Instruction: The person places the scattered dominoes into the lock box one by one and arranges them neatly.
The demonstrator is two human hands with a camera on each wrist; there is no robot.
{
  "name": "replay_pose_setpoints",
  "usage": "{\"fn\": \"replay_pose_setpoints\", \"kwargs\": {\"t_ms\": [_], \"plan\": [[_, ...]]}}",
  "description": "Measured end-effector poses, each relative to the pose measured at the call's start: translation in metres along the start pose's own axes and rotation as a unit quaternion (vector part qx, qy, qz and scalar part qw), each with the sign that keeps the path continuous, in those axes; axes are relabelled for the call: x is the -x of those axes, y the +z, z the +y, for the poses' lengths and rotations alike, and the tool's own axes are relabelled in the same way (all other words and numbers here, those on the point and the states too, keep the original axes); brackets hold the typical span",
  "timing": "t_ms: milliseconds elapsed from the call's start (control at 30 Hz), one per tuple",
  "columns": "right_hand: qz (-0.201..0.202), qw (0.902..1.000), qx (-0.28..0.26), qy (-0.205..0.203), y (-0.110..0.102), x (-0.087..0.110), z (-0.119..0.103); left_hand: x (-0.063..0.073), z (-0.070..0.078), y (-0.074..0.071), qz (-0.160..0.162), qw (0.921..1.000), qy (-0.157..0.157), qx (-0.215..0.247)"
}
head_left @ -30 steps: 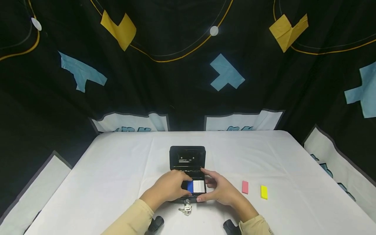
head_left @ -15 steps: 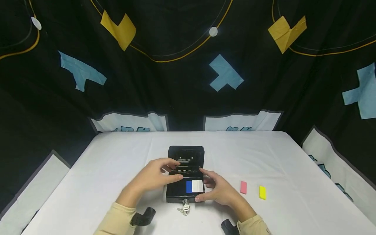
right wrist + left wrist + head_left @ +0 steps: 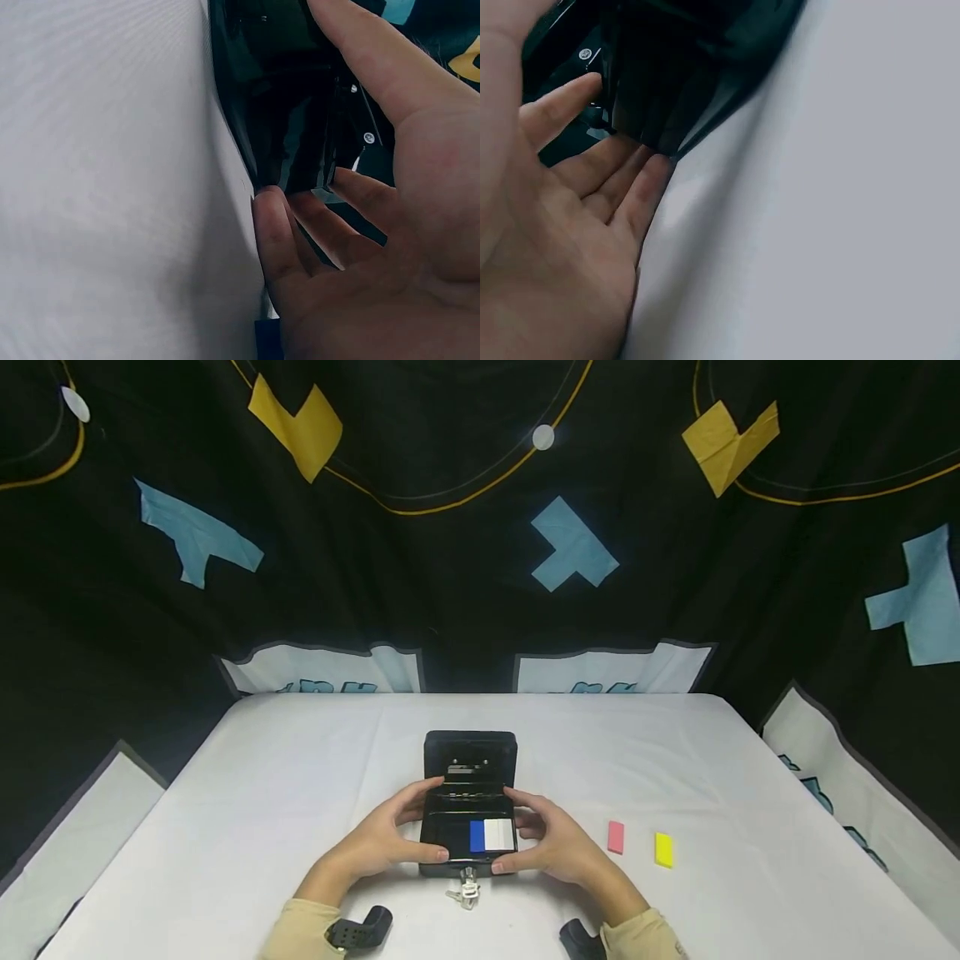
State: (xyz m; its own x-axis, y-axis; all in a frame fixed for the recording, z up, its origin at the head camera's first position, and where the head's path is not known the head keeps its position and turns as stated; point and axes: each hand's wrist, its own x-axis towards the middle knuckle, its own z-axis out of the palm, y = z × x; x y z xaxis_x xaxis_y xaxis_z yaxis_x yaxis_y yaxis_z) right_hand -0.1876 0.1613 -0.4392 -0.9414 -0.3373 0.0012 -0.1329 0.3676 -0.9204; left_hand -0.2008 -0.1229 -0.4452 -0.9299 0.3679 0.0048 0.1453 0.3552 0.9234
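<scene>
A small black cash box [image 3: 471,752] stands on the white table with its lid raised at the back. In its right side lie a blue block [image 3: 477,836] and white blocks [image 3: 498,834], flat and side by side. Keys [image 3: 468,895] hang from the lock at the front. My left hand [image 3: 372,843] grips the box's left side, thumb at the front corner and fingers toward the back. Opposite it, my right hand [image 3: 557,843] holds the right side the same way. Both wrist views show fingertips against the glossy wall, low by the tabletop.
Right of the box, a pink block [image 3: 616,837] and a yellow block [image 3: 663,850] lie apart on the white tablecloth [image 3: 300,752]. A black curtain [image 3: 420,585] with blue and yellow cut-outs hangs behind the table.
My left hand has come out of the box, passed above its left side, and lowered onto that side. The right hand has stayed on the right side.
</scene>
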Motion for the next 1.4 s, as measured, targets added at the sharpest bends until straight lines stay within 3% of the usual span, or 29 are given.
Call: {"fn": "replay_pose_setpoints", "kwargs": {"t_ms": [167,300,433,600,700,833,1100,1267,1400], "plan": [[0.018,0.9998,-0.006,-0.012,-0.001,-0.001,-0.001,0.002,-0.002,0.001,0.009,0.9997,-0.004,-0.022],[0.037,0.9990,-0.007,-0.023,-0.020,0.001,-0.001,0.002,-0.003,0.003,0.012,0.9996,-0.006,-0.025],[0.051,0.9970,0.057,-0.016,-0.055,0.009,0.000,0.002,-0.004,0.004,0.015,0.9993,-0.004,-0.035],[0.019,0.9928,0.118,-0.007,-0.084,0.020,0.004,0.001,-0.002,0.004,0.020,0.9986,0.002,-0.048],[-0.005,0.9924,0.122,-0.006,-0.085,0.021,0.006,0.002,-0.003,0.003,0.019,0.9987,0.006,-0.046],[-0.008,0.9882,0.153,0.014,-0.076,0.019,0.007,0.004,-0.004,0.002,0.015,0.9989,0.006,-0.045],[0.041,0.9668,0.247,0.051,-0.060,0.017,0.007,0.003,-0.001,0.001,0.011,0.9988,0.009,-0.048],[0.047,0.9656,0.249,0.057,-0.058,0.017,0.003,0.004,-0.004,0.001,0.009,0.9988,0.008,-0.048],[0.056,0.9696,0.235,0.039,-0.057,0.017,-0.004,0.004,-0.004,0.003,0.010,0.9985,0.012,-0.054]]}}
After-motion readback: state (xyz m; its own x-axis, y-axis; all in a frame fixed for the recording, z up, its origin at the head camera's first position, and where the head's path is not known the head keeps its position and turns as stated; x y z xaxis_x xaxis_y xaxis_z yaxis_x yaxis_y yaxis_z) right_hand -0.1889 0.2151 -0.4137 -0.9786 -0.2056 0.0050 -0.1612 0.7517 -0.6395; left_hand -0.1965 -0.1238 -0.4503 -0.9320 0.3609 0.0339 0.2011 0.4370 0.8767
